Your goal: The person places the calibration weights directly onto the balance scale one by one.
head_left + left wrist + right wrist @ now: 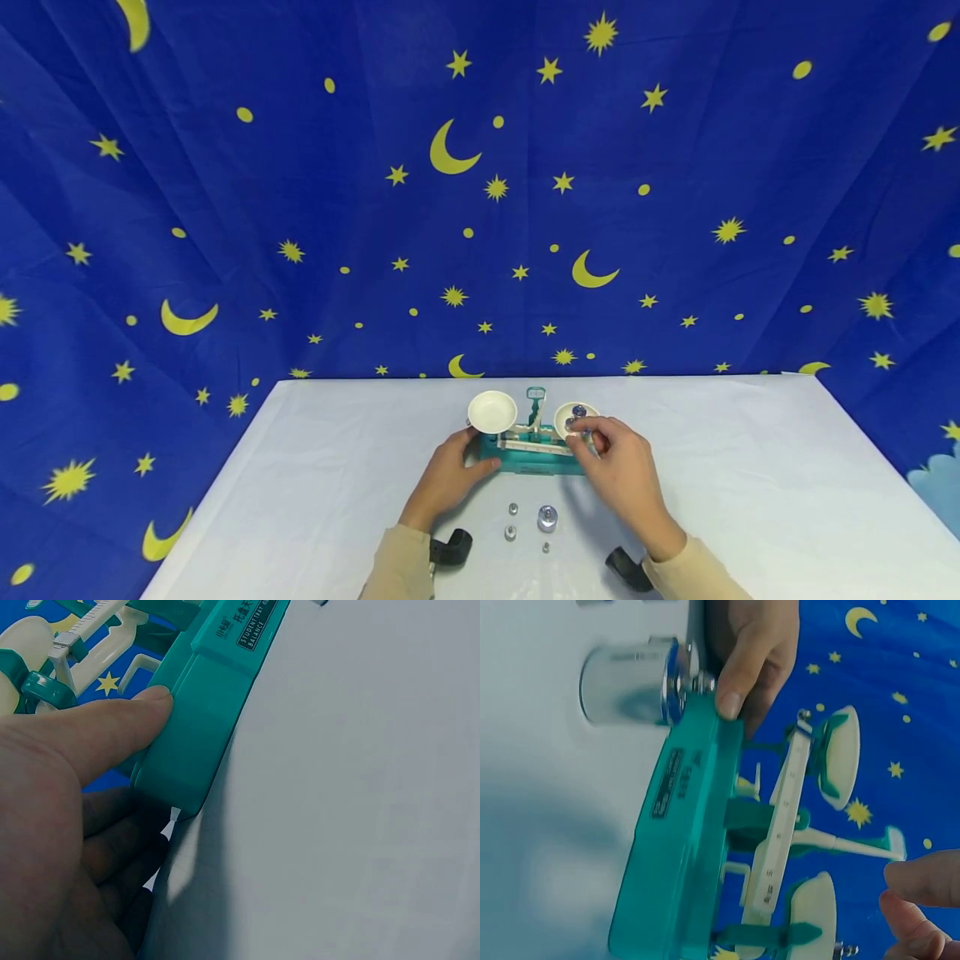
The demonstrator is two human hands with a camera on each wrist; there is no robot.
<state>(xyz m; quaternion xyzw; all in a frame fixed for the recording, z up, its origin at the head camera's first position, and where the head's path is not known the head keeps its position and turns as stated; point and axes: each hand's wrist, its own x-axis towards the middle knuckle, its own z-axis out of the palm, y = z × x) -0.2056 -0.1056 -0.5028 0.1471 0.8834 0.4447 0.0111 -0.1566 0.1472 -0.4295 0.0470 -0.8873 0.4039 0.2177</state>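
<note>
A teal tray balance (pixel 536 462) with two white pans stands on the table. My left hand (pixel 450 475) holds the left end of its base. In the left wrist view the thumb (pixel 154 705) lies on the base and the other fingers are around the end. The left pan (pixel 492 412) has nothing in it. Several metal weights (pixel 579 411) sit in the right pan (pixel 562 410). My right hand (pixel 622 467) is over this pan's near edge, thumb and forefinger close together. In the right wrist view these fingers (pixel 926 877) show nothing between them, apart from the pan.
On the white table (pixel 300 500) in front of the balance stand a large weight (pixel 547 519) and several smaller weights (pixel 511 532). A blue cloth (pixel 375 217) with yellow stars and moons hangs behind the table.
</note>
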